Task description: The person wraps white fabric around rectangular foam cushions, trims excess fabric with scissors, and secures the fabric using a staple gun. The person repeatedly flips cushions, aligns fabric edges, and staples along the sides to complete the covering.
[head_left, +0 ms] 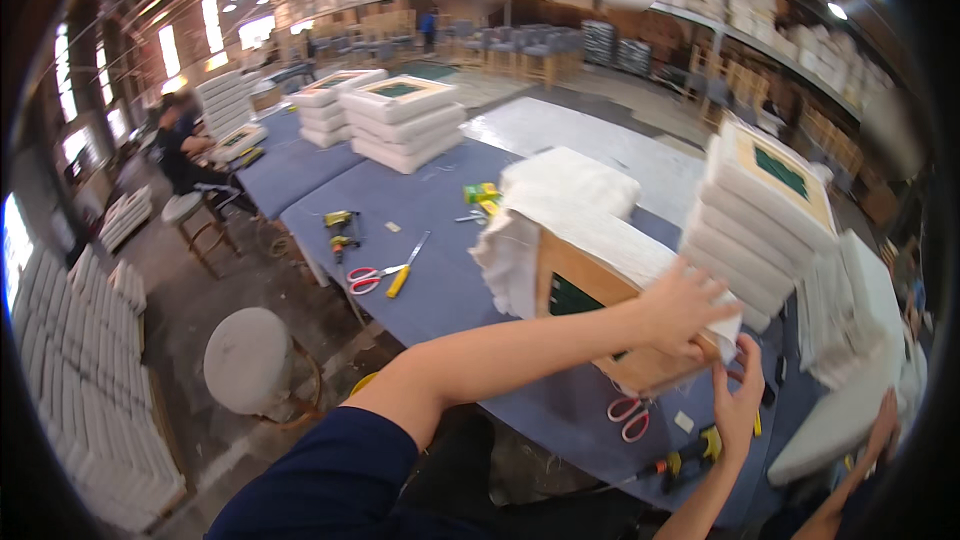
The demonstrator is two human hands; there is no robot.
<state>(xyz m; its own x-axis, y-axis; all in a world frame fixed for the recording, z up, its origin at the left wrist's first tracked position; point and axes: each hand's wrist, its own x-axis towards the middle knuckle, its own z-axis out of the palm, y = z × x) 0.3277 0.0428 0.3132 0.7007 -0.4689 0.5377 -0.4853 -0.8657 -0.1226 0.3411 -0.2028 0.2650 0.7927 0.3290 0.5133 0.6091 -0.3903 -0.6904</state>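
head view: a person's two bare hands work a padded seat frame (590,270) held tilted above a blue work table (440,200).
landmark: the padded seat frame, a wooden frame with dark green webbing, wrapped in white batting, raised on edge over the near right part of the table.
left hand (685,310): lies flat on the frame's near right corner, fingers spread wide over the white batting edge; it presses rather than closes around anything.
right hand (738,402): just below the frame's lower right corner, fingers extended upward with the tips touching the wooden edge; whether it pinches the fabric cannot be told.
stack of finished seat pads (765,220): just right of the frame, piled high, the top one showing a wooden frame and green webbing.
red-handled scissors, near (628,418): on the table directly beneath the frame.
yellow and black power tool (690,457): on the table below the frame, beside the right forearm.
red-handled scissors, far (370,278): on the table left of the frame, touching a yellow-handled tool (408,268).
staple gun (341,230): left of the frame, at the table's left edge.
round stool (250,360): on the floor, well left of the frame.
seated person (185,155): far left of the frame, at another table.
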